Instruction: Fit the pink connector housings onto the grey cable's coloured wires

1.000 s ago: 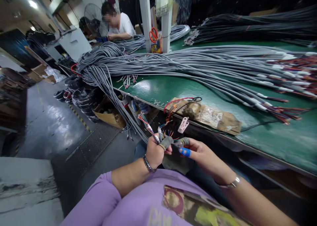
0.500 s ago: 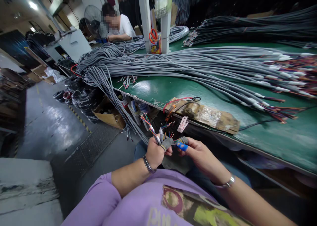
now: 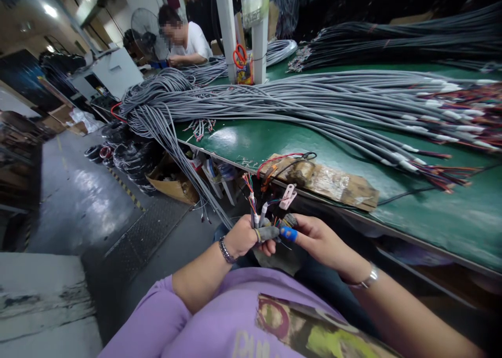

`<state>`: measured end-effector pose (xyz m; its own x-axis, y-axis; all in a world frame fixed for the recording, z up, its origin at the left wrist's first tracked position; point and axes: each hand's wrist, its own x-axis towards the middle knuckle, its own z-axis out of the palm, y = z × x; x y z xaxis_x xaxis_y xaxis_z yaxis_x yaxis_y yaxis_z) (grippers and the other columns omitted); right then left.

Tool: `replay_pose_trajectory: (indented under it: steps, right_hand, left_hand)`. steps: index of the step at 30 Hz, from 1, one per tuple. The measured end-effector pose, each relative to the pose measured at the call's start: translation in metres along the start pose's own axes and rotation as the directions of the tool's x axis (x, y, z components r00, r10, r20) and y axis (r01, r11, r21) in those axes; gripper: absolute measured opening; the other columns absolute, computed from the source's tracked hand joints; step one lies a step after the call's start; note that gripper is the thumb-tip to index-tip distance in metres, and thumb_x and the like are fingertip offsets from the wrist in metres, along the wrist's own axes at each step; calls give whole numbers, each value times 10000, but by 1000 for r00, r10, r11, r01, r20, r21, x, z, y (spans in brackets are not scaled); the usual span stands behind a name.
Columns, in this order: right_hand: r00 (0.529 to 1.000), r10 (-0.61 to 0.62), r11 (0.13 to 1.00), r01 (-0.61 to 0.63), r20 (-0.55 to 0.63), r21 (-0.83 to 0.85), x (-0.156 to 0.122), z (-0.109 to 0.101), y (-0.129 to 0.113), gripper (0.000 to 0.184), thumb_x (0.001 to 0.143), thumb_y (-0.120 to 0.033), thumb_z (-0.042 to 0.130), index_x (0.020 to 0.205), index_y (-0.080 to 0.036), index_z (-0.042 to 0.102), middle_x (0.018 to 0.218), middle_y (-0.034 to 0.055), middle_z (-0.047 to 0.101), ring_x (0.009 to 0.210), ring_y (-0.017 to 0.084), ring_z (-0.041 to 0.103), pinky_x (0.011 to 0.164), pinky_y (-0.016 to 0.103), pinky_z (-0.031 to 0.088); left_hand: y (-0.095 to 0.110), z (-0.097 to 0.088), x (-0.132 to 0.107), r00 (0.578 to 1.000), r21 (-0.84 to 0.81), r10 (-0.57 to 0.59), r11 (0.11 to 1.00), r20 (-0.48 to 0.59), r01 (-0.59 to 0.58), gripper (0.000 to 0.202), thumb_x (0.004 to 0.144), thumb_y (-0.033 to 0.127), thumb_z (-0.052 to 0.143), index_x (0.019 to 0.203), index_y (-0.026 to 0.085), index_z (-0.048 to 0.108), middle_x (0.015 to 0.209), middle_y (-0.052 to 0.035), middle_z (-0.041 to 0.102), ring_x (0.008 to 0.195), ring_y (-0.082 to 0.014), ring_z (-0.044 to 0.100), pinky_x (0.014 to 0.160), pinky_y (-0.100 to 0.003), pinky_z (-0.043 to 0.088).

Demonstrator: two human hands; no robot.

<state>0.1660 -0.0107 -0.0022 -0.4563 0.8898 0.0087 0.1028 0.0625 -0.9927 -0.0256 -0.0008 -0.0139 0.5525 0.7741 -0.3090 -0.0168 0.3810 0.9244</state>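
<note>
In front of my lap, my left hand (image 3: 251, 235) is closed around several grey cables (image 3: 256, 219), whose white-wrapped ends and coloured wires stick up above the fist. Grey finger covers sit on its thumb and finger. My right hand (image 3: 308, 232), with a blue cover on the thumb and a grey one on a finger, pinches at the thin coloured wires (image 3: 277, 222) beside the left thumb. The two hands nearly touch. How many wires lie between the right fingertips is hidden. A pale pink clip (image 3: 288, 196) stands at the bench edge just above the hands.
Long grey cables (image 3: 274, 99) lie across the green bench (image 3: 443, 227). A taped cardboard piece (image 3: 333, 184) with red and black leads sits at its edge. Black cables (image 3: 392, 42) lie farther back. A post (image 3: 259, 55) holds orange scissors (image 3: 240, 56). Another person (image 3: 192, 44) works behind.
The cable ends in my left hand have swung upright and to the right. My left thumb has straightened toward the right hand, which has barely moved.
</note>
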Motion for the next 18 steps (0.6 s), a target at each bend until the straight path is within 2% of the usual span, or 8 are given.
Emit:
replay_pose_trajectory:
  steps: [4, 7, 12, 16, 18]
  right_hand:
    - [998, -47, 999, 47, -39, -3, 2, 2, 0, 350, 810, -515, 610, 746, -174, 649, 715, 32, 640, 669, 164, 552, 646, 278, 467]
    - [995, -83, 996, 82, -51, -30, 1, 3, 0, 293, 836, -449, 604, 735, -177, 643, 719, 31, 632, 667, 159, 554, 637, 274, 465]
    - [957, -243, 949, 200, -158, -245, -5, 5, -3, 200, 877, -316, 566, 737, -187, 626, 695, 24, 592, 636, 143, 540, 601, 261, 445]
    - [893, -438, 806, 342, -99, -483, -12, 10, -3, 128, 865, -223, 562, 753, -192, 616, 717, 38, 586, 644, 148, 533, 590, 269, 425]
    - [876, -473, 773, 362, -93, -520, -15, 12, 0, 102, 859, -210, 563, 773, -193, 615, 733, 44, 591, 655, 153, 538, 592, 274, 426]
  left_hand:
    - [3, -3, 0, 996, -3, -63, 998, 60, 63, 450, 649, 530, 746, 635, 103, 605, 535, -46, 631, 414, -109, 567, 383, -185, 386]
    - [1, -1, -1, 997, -11, -51, 999, 59, 51, 434, 628, 509, 769, 637, 108, 604, 528, -36, 624, 408, -105, 556, 400, -194, 409]
    - [-3, 5, 4, 993, -87, 30, 995, -116, -40, 442, 630, 514, 758, 584, 124, 555, 484, -16, 591, 373, -88, 514, 400, -198, 401]
    - [-3, 10, 7, 967, -115, 26, 992, -254, -57, 444, 616, 508, 756, 543, 129, 537, 453, -6, 562, 354, -78, 492, 383, -190, 368]
    - [-2, 13, 7, 959, -109, 29, 992, -283, -62, 440, 620, 506, 751, 544, 129, 538, 444, -2, 552, 349, -75, 484, 379, -190, 360]
